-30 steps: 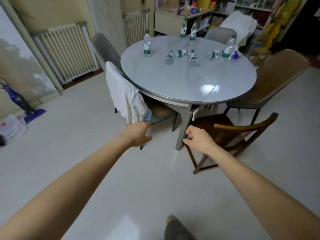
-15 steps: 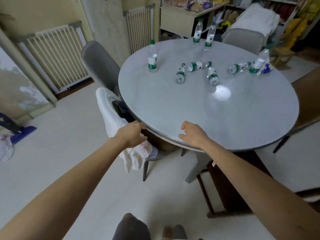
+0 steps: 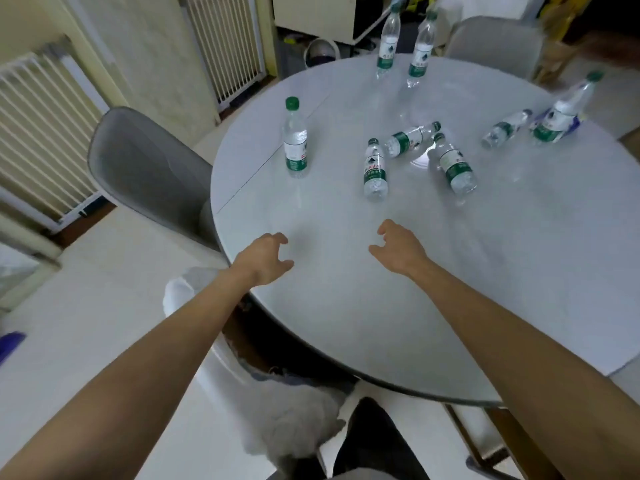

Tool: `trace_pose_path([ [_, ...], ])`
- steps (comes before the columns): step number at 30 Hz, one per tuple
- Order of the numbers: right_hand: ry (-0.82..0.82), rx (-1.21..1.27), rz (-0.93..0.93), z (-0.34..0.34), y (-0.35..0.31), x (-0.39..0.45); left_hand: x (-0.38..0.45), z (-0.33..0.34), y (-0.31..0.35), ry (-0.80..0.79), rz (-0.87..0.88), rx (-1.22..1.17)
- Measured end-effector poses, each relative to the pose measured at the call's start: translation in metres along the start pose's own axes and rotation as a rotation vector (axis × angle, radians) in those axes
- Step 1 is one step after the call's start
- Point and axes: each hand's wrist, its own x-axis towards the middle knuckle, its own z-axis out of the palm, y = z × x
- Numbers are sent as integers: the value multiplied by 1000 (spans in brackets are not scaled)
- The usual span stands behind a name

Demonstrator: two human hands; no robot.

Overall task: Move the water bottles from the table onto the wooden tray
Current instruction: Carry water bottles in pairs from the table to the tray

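Eight clear plastic water bottles with green caps and green-and-white labels sit on the round grey table [image 3: 346, 323]. Four stand upright: one near the left edge [image 3: 295, 140], two side by side at the far edge [image 3: 387, 43] [image 3: 419, 51], and one at the far right [image 3: 561, 112], standing on or against a blue-and-white wrapper [image 3: 573, 124]; which of the two cannot be told. Four lie on their sides: one [image 3: 374, 171] with its cap pointing away from the viewer, one [image 3: 410, 139] just behind it with its cap to the right, one [image 3: 454, 167] angled beside that, and a smaller-looking one [image 3: 505, 129] close to the far-right upright bottle. The three central lying bottles are clustered with their caps near each other. No wooden tray is in view.

Left hand [image 3: 265, 259] hovers over the near left part of the tabletop, fingers loosely curled, holding nothing. Right hand [image 3: 400, 251] hovers beside it, fingers likewise relaxed and bent, empty. Both are well short of the nearest bottles.

Versus half a second ago: the hands were then at the table's near edge; they are now over the tabletop, closer to the bottles. The view has advanced and tilted down, so the table fills more of the frame. Bottle arrangement unchanged. A grey chair [image 3: 149, 174] stands at the table's left.
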Motion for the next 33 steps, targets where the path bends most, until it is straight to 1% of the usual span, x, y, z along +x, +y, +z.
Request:
trace_pose_path([
  [3,37,28,43,-8,-7,54,52,-11,-5,15,-16,-113],
  [5,86,53,67,-13,-10,95,86,-15,-8,60,-35,-203],
  [9,147,114,128,-19,-8,182,153,-15,-6,189,-90,-403],
  [11,168,130,167,-19,-4,220,184,-11,-3,249,-109,-540],
  [15,214,165,251,-9,1,281,236,-5,5,451,-151,-857],
  [17,230,190,291,-2,0,303,258,-2,9,519,-185,-975],
  [20,251,197,357,9,-3,328,291,4,10,561,-203,-1022],
  [22,293,149,387,19,-4,335,309,7,9,577,-206,-1051],
  [24,346,88,370,26,-3,336,323,5,10,619,-183,-1102],
  [26,352,69,329,26,-2,335,333,3,11,668,-161,-1152],
  [30,347,105,314,20,14,345,358,-4,25,678,-244,-1115],
  [33,347,165,263,22,19,341,351,-1,23,693,-235,-1101],
])
